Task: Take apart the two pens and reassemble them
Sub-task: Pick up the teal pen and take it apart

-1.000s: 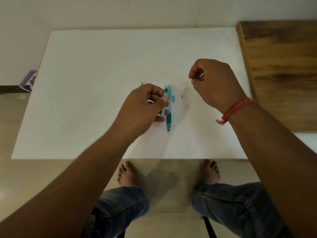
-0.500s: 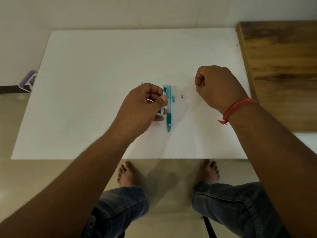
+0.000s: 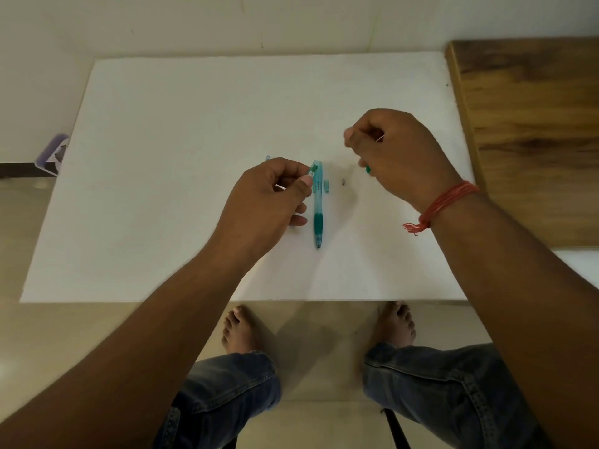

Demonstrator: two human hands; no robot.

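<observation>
Left hand (image 3: 269, 196) pinches a short clear pen piece (image 3: 311, 171); a whole teal pen (image 3: 318, 205) lies just right of it on the tabletop (image 3: 162, 189). Right hand (image 3: 397, 157) grips thin parts, probably mid-reassembly; next, align and insert them.

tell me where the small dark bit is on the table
In the head view the small dark bit lies on the white table, just right of the teal pen and its loose cap piece, below the right hand.
</observation>
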